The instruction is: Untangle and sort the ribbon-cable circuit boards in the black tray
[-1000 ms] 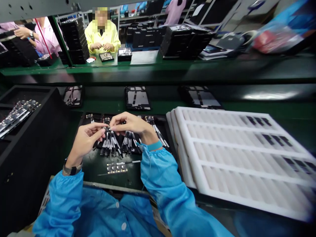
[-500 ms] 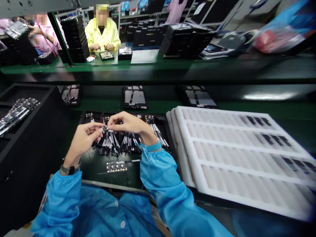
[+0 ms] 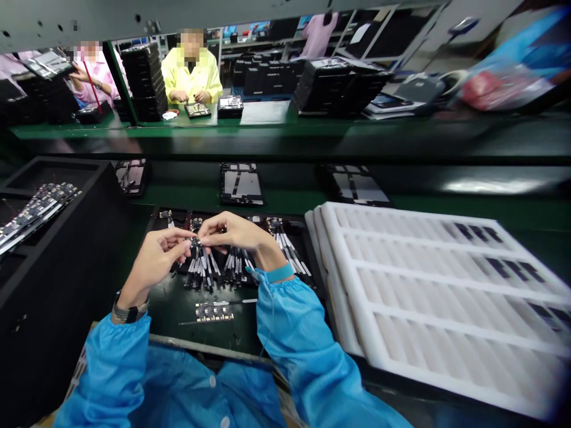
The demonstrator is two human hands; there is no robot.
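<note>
Between my two hands is a small circuit board [image 3: 195,242], held above a black tray. My left hand [image 3: 161,254] pinches its left side with thumb and fingertips. My right hand [image 3: 234,233] has thumb and forefinger closed at the board's right edge. Below and behind the hands, several small boards with white and black flex strips [image 3: 201,270] fan out of the tray [image 3: 307,261]. On the green bench nearer to me lies a joined panel of small boards [image 3: 215,311], with a thin strip beside it. My fingers partly cover the held board.
White foam trays [image 3: 357,261] with slots, some holding dark pieces, are stacked on the right. A black box [image 3: 96,208] with many board strips [image 3: 42,208] stands left. Flat device housings [image 3: 242,183] lie behind. Across the bench sits a person in yellow [image 3: 191,74].
The whole view has shifted slightly, so the scene sits lower in the picture. Both hands stay together at the small board, with only slight finger movement.
</note>
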